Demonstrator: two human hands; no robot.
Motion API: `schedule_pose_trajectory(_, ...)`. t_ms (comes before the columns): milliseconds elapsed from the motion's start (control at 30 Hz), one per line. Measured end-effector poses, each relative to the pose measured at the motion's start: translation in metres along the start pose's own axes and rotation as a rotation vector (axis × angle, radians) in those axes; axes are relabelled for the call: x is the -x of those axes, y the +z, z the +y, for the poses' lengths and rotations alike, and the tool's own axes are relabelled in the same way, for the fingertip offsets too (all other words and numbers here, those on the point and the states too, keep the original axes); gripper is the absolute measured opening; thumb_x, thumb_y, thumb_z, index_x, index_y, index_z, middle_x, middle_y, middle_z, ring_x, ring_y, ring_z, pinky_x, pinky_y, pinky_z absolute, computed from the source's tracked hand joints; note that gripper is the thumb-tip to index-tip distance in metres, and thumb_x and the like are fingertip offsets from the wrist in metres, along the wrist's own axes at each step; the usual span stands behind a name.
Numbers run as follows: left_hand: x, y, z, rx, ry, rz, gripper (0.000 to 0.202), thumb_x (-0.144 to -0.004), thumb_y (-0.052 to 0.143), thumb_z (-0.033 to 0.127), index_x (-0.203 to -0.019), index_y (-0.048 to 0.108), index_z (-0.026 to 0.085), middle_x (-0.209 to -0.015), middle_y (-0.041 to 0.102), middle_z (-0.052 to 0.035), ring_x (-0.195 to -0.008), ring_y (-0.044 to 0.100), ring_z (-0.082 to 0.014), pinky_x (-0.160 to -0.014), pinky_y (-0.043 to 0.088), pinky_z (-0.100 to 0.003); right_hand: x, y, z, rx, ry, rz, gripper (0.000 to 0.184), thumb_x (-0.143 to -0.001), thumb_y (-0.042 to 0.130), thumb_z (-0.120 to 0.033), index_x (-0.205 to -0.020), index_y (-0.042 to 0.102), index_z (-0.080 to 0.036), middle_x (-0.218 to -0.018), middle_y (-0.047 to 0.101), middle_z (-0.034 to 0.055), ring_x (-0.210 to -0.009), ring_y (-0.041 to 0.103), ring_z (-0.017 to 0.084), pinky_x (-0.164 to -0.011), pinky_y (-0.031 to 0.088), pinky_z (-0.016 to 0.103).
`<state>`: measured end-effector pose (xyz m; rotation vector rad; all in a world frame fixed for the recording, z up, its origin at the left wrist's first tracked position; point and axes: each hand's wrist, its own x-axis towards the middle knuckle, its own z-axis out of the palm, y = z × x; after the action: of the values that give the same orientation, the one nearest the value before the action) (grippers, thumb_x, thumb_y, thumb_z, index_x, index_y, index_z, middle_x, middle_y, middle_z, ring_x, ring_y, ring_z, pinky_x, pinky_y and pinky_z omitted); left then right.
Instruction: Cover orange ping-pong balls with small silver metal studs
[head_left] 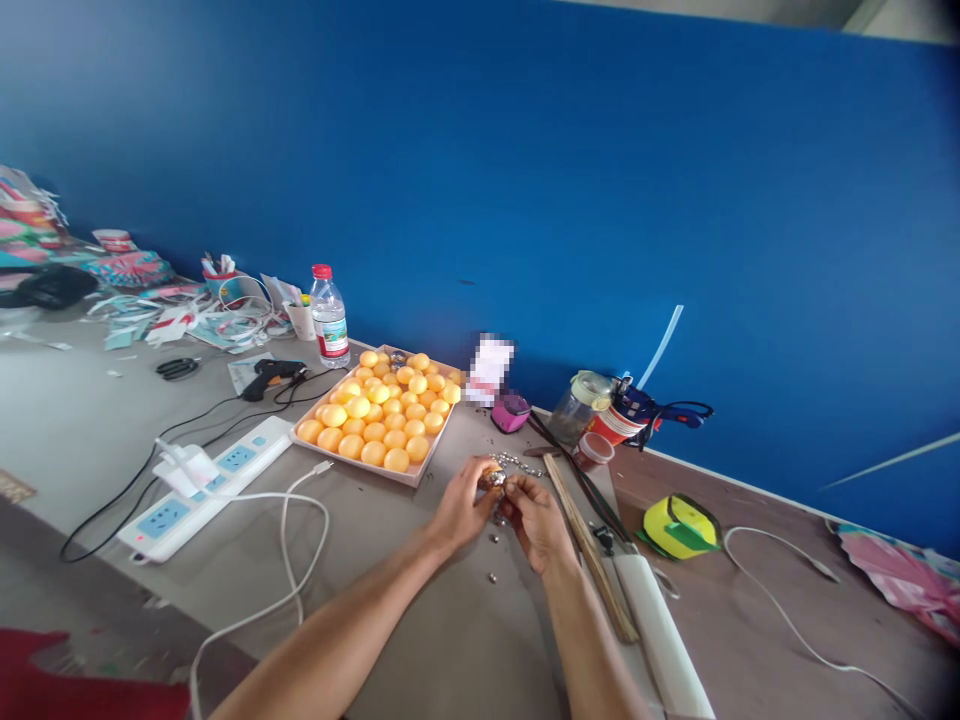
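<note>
In the middle of the head view, my left hand point(466, 503) is closed around a small orange ball with shiny silver pieces point(493, 478), mostly covered by the fingers. My right hand point(531, 515) meets it from the right with its fingers pinched together; whatever they hold is too small to tell. Just behind the hands lies a scatter of small silver beads point(517, 462), and a few more sit on the table in front of them. Left of my hands stands a shallow box point(420, 475) filled with orange ping-pong balls point(373, 430), with a silver-covered one at its back.
A white power strip point(259, 445) with a cable lies at left, near a black glue gun point(274, 375) and a water bottle point(330, 320). Wooden sticks point(589, 545), a glass jar point(581, 405) and a yellow-green tape holder point(679, 527) are at right. A blue wall point(525, 200) rises behind.
</note>
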<state>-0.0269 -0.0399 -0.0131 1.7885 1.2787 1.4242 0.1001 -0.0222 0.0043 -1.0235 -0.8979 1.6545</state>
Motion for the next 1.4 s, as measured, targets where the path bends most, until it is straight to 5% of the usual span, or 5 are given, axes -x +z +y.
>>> schedule_pose_trajectory(333, -0.002, 0.002, 0.005, 0.123, -0.186, 0.024, 0.028, -0.079, 0.053, 0.020, -0.106, 0.051, 0.020, -0.100, 0.061, -0.0046, -0.090, 0.058, -0.0168, -0.082, 0.046, -0.030, -0.004, 0.000, 0.006, 0.073, -0.067, 0.012, 0.024, -0.064, 0.066, -0.038, -0.065, 0.049, -0.021, -0.049, 0.050, -0.0061, -0.047, 0.044, 0.011, -0.050, 0.035, 0.024)
schedule_pose_trajectory(567, -0.012, -0.008, 0.005, 0.213, -0.281, 0.169, 0.032, -0.080, 0.056, 0.033, -0.107, 0.050, 0.018, -0.099, 0.060, -0.0057, -0.086, 0.058, -0.0155, -0.079, 0.047, -0.029, -0.004, -0.014, 0.001, 0.990, -0.531, 0.082, 0.018, -0.077, 0.050, -0.024, -0.087, 0.063, -0.017, -0.087, 0.063, 0.0067, -0.083, 0.057, 0.020, -0.076, 0.040, 0.031)
schedule_pose_trajectory(767, -0.011, -0.006, 0.002, 0.176, -0.294, 0.167, 0.035, -0.079, 0.054, 0.029, -0.113, 0.052, 0.018, -0.105, 0.060, -0.0066, -0.087, 0.058, -0.0159, -0.080, 0.047, -0.030, 0.010, -0.004, 0.000, 1.605, -0.447, -0.013, 0.021, -0.084, 0.048, -0.025, -0.096, 0.064, -0.022, -0.091, 0.063, 0.0057, -0.089, 0.057, 0.020, -0.079, 0.031, 0.032)
schedule_pose_trajectory(1233, -0.010, -0.001, -0.005, 0.187, -0.284, 0.159, 0.031, -0.078, 0.056, 0.026, -0.107, 0.049, 0.018, -0.103, 0.060, -0.0065, -0.088, 0.059, -0.0160, -0.082, 0.047, -0.031, 0.012, 0.002, 0.000, 1.764, -0.389, 0.008, 0.021, -0.082, 0.043, -0.011, -0.078, 0.061, -0.018, -0.082, 0.063, 0.0038, -0.084, 0.056, 0.017, -0.074, 0.022, 0.033)
schedule_pose_trajectory(1400, -0.011, -0.003, -0.002, 0.180, -0.301, 0.149, 0.031, -0.077, 0.056, 0.026, -0.106, 0.049, 0.018, -0.101, 0.060, -0.0068, -0.086, 0.059, -0.0160, -0.079, 0.048, -0.031, 0.014, 0.001, -0.006, 1.733, -0.431, 0.051, 0.017, -0.085, 0.047, -0.025, -0.093, 0.062, -0.021, -0.094, 0.063, 0.0058, -0.094, 0.054, 0.021, -0.080, 0.023, 0.035)
